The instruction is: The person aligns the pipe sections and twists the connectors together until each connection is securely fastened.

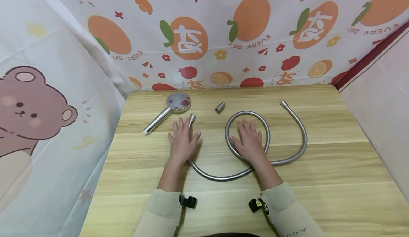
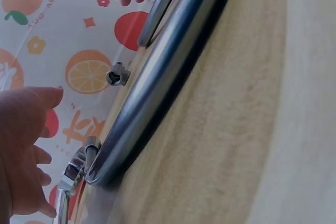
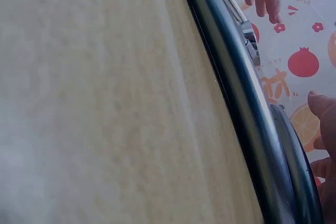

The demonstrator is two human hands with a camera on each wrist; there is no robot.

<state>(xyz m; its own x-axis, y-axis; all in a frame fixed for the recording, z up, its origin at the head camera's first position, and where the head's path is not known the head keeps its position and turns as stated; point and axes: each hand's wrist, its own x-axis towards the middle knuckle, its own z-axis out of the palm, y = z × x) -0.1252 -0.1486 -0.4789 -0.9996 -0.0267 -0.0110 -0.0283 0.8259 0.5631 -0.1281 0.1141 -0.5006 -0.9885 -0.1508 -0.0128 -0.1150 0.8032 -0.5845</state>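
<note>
My left hand point(image 1: 182, 144) is spread flat, palm down, over the left stretch of a metal shower hose point(image 1: 220, 178), just below its end fitting point(image 1: 192, 117). Fingers straight, my right hand point(image 1: 250, 143) lies over the loop in the hose's middle. Neither hand grips anything. From the loop the hose curves right and up to its other end point(image 1: 283, 103). Beyond the left fingertips rests a chrome hand shower point(image 1: 178, 102), its handle pointing toward the lower left. A small metal connector point(image 1: 220, 107) lies between and beyond the hands; the left wrist view also shows this connector point(image 2: 118, 74).
Everything lies on a light wooden table point(image 1: 335, 180). Behind it hangs a fruit-printed curtain point(image 1: 220, 27), and a bear-printed cloth point(image 1: 80, 152) hangs at the left. A pale panel point(image 1: 383, 105) stands along the right side. Each sleeve carries a small black wrist camera point(image 1: 191, 202).
</note>
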